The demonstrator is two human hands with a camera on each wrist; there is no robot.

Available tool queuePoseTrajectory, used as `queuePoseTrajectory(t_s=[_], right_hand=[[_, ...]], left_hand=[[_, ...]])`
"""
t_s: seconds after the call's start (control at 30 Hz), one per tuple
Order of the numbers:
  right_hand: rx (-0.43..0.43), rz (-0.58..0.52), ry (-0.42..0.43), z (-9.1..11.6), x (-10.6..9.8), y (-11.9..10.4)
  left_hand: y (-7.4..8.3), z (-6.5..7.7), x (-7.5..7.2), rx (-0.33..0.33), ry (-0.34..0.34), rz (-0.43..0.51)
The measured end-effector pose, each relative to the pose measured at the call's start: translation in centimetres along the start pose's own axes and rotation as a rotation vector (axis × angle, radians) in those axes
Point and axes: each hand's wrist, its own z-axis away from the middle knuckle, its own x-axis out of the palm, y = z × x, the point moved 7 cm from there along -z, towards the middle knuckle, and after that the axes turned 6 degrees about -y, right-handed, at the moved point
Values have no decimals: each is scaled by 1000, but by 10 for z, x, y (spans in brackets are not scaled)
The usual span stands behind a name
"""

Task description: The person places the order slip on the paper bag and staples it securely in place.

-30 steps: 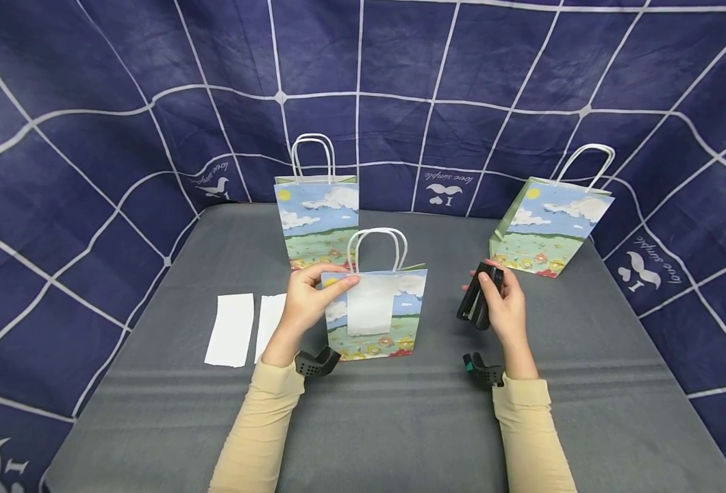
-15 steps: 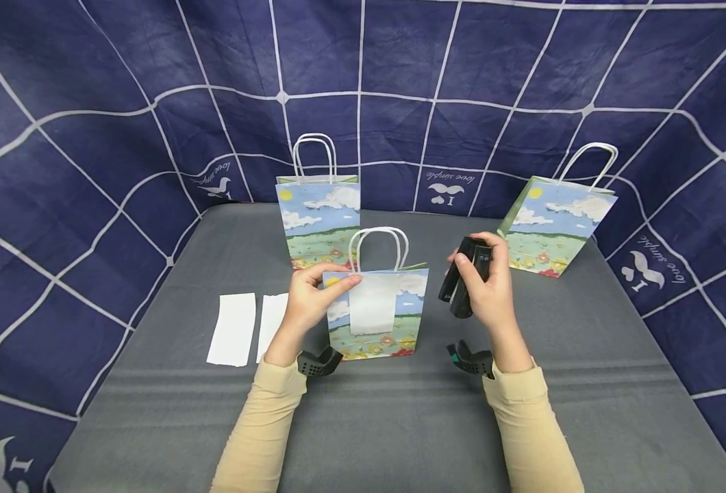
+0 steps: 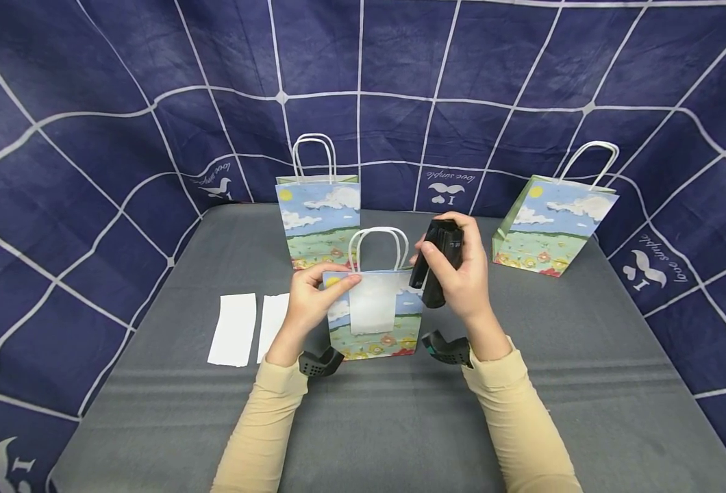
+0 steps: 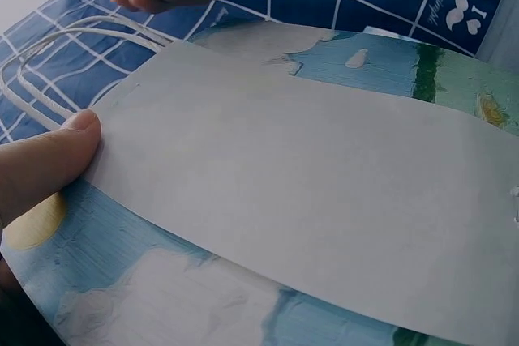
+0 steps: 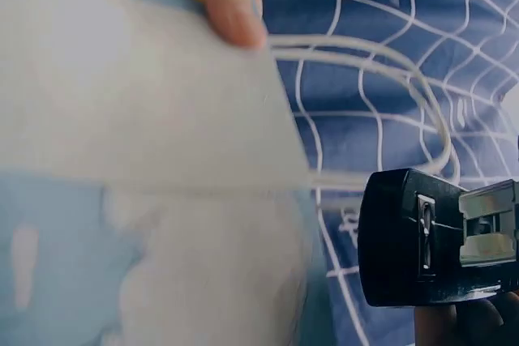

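Note:
A small paper gift bag (image 3: pixel 409 335) with a painted meadow and white handles stands upright at mid-table. Over its front lies a white paper strip (image 3: pixel 372 308), its upper edge at the bag's top rim. My left hand (image 3: pixel 310 298) pinches the strip and the bag's top edge at the left corner, thumb in front; the fingers behind are hidden. In my right hand (image 3: pixel 461 274) is a black stapler (image 3: pixel 440 257), held above the table and overlapping the bag's upper right corner in the head view. The right wrist view shows the stapler (image 5: pixel 430 237) beside the handles, its jaws apart.
Two more matching gift bags stand behind, one at back left (image 3: pixel 320 219) and one at right (image 3: pixel 554 226). Two white paper strips lie on the grey table at left, the outer strip (image 3: pixel 233 329) in full view. A blue gridded cloth (image 3: pixel 400 130) hangs behind.
My right hand has carried the stapler leftward and upward, from beside the right bag to the middle bag's upper right corner. My left hand keeps its pinch in place.

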Motion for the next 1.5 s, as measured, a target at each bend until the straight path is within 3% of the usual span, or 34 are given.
queuePoseTrajectory(t_s=[0.33,0.63,0.93,1.2,1.5], right_hand=[[-25,111,-47,-10,23,-2],[-101,384,-91,-16,42,-1],[-94,484,-91,-17,50,5],[-93,651,-97,-19,55,11],[-97,713,-109,-18,61,17]], left_hand=[[0,0,2,11,-6,8],[2,1,3,63,1,20],[1,2,3,80,5,17],[1,3,3,81,8,11],[0,1,3,100,29,14]])
